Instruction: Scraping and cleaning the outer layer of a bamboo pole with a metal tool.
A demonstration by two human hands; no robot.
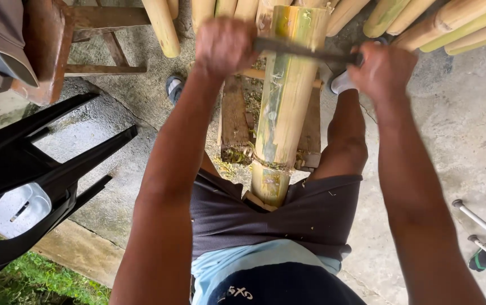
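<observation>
A thick bamboo pole (283,107), yellow-green with scraped patches, lies lengthwise between my legs on a wooden stand (234,121). Across its upper part rests a dark metal blade (305,51). My left hand (224,45) is closed around the blade's left end. My right hand (383,70) grips the blade's right end. Both arms are stretched forward over the pole. The pole's near end sits against my dark shorts.
Several peeled bamboo poles (452,25) lean across the top of the view. An overturned black plastic chair (34,175) lies at the left, a wooden bench (56,45) above it. Metal crutch tips (483,226) show at right on the concrete floor (458,130). Grass borders the lower left.
</observation>
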